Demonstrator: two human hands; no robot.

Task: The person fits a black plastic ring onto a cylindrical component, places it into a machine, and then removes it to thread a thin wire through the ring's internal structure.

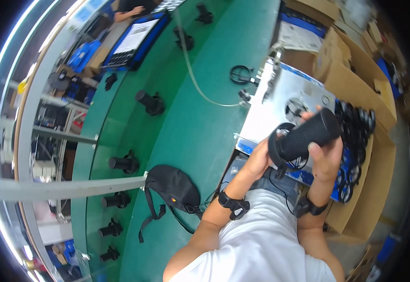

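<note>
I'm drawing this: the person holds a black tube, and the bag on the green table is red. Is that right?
The bag isn't red: the head view shows it's black. It does lie on the green table, and the person does hold a black tube.

On my feed, the cylinder (310, 134) was black with a fine ridged pattern. I saw a green counter (224, 51), a white shirt (263, 239), a black bag (173, 185), black wristbands (235, 205), a brown cardboard box (376, 178), a blue tray (155, 34) and a white printed sheet (136, 36).
</note>
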